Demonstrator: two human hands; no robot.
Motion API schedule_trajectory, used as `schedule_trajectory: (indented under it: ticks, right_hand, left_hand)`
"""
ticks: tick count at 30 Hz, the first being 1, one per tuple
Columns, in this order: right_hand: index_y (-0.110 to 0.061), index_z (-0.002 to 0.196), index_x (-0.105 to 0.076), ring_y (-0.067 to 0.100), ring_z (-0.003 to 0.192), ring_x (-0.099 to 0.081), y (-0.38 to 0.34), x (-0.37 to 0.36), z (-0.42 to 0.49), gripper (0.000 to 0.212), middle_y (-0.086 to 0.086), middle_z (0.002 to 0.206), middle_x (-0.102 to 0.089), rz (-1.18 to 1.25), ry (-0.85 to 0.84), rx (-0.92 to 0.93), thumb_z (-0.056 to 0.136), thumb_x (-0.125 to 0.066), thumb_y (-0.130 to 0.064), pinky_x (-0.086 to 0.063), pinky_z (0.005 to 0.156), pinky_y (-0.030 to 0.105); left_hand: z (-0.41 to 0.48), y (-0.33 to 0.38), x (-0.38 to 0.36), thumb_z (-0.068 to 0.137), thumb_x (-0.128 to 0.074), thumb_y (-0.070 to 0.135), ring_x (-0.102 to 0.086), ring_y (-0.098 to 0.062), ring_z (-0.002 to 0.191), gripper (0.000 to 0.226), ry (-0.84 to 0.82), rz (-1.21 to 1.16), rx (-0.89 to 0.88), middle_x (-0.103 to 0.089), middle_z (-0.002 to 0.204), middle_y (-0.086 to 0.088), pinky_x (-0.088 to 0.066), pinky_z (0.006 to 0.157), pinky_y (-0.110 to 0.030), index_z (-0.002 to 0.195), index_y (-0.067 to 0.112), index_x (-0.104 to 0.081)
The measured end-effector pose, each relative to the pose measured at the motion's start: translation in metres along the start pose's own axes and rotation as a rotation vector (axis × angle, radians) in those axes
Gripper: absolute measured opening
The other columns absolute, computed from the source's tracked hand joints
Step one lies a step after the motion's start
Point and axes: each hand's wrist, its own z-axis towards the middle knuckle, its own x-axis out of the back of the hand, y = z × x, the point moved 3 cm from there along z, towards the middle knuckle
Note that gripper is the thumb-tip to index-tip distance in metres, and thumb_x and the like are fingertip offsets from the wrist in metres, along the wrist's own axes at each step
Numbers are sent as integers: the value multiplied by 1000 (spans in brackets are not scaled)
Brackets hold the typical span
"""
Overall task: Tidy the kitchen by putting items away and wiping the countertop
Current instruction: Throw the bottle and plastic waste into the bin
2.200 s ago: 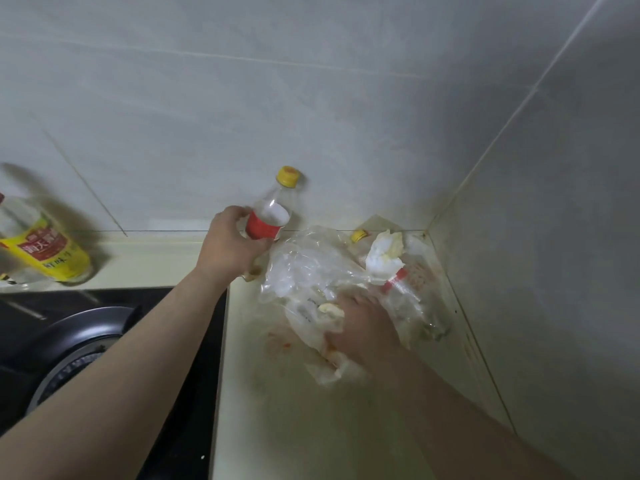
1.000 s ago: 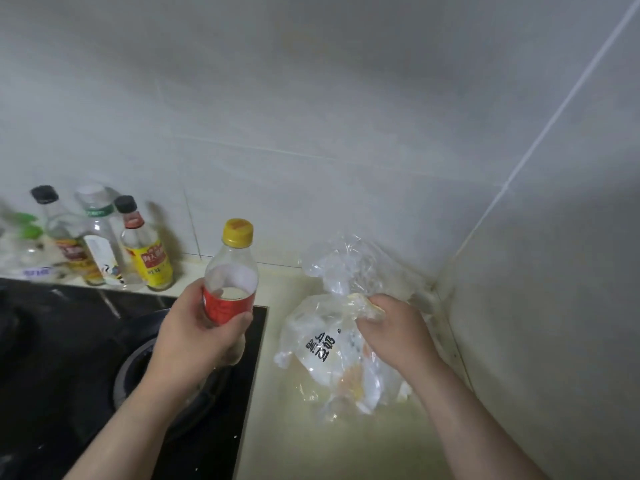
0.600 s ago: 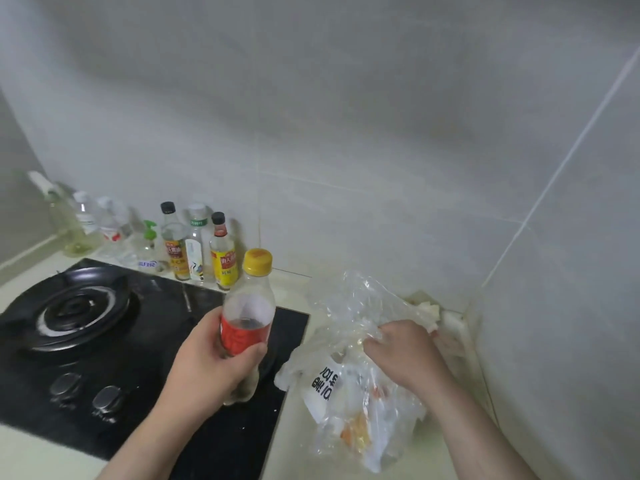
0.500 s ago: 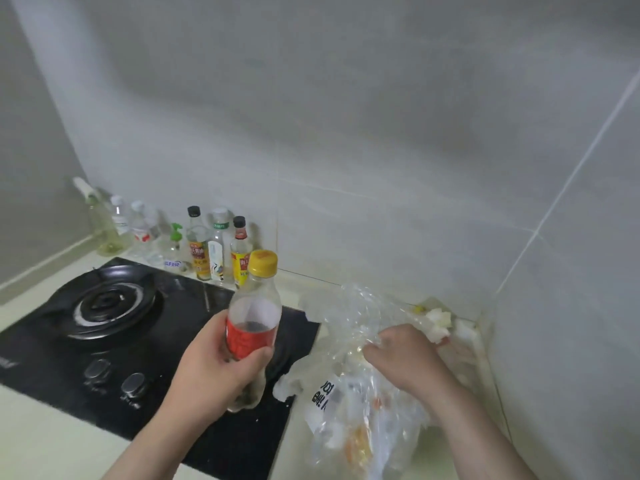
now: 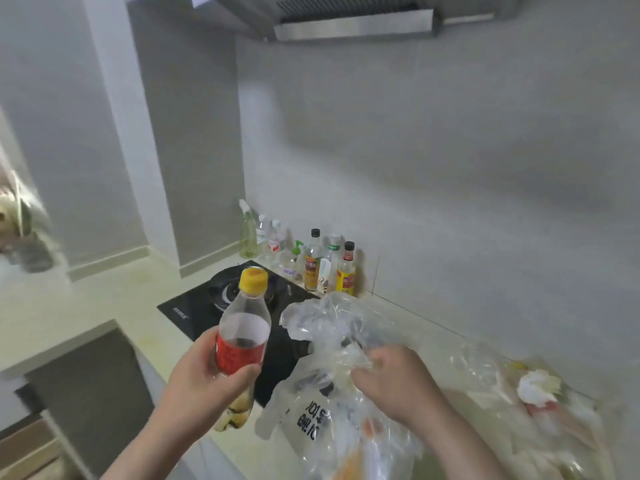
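My left hand [image 5: 204, 382] grips a clear plastic bottle [image 5: 244, 334] with a yellow cap and red label, held upright over the near edge of the black stove [image 5: 194, 308]. Pale bits sit at the bottle's bottom. My right hand [image 5: 394, 379] clutches a clear plastic bag [image 5: 332, 407] with black printing, lifted off the pale countertop [image 5: 408, 327]. Orange and white scraps show inside the bag's lower part. More crumpled clear plastic with a white wad [image 5: 536, 389] lies in the right corner of the countertop.
A row of condiment bottles [image 5: 329, 266] and a spray bottle [image 5: 247, 233] lines the wall behind the stove. A range hood [image 5: 353, 22] hangs above. A dark cabinet front [image 5: 90, 393] and a lower counter [image 5: 69, 306] lie to the left.
Both hands have drawn back from the corner with the bottle and the bag. The view has swung left and up, bringing the stove, the bottle row and the range hood into sight.
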Motion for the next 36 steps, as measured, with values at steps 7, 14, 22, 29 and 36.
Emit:
schedule_trajectory:
  ticks: [7, 14, 22, 29, 36]
  right_hand:
    - [-13, 58, -38, 14, 52, -28, -75, -52, -3, 35, -2, 57, -28, 22, -113, 148, 68, -60, -39, -22, 54, 30]
    - [3, 73, -52, 14, 51, -31, -154, -125, -12, 51, -1, 56, -35, 26, -212, 243, 66, -55, -48, -26, 52, 30]
    - [-19, 51, -30, 9, 49, -24, -267, -226, -54, 45, -6, 49, -27, 9, -365, 334, 75, -66, -32, -22, 52, 31]
    - [-29, 44, -47, 8, 41, -32, -349, -301, -91, 39, -10, 40, -37, 24, -473, 410, 77, -67, -27, -23, 44, 22]
    - [-22, 50, -46, 8, 45, -32, -408, -364, -110, 31, -7, 46, -38, 102, -573, 445, 72, -65, -30, -25, 50, 29]
  left_hand:
    - [-31, -29, 82, 64, -76, 30, -69, -14, 81, 35, 162, -60, 86, -73, 90, 5, -56, 79, -41, 93, 45, -62]
    - [-61, -77, 175, 66, -79, 31, -68, -13, 76, 32, 299, -28, 169, -72, 84, 4, -53, 77, -42, 95, 34, -65]
    - [-123, -133, 297, 79, -70, -10, -52, -9, 43, 25, 433, -113, 288, -63, 74, -28, -40, 38, -13, 99, 0, -59]
    - [-187, -186, 400, 67, -83, 24, -68, -19, 69, 33, 598, -106, 363, -71, 83, -10, -57, 68, -37, 96, 27, -66]
    - [-221, -227, 466, 49, -74, 48, -69, -21, 86, 50, 741, -111, 372, -74, 90, 2, -54, 85, -52, 97, 38, -66]
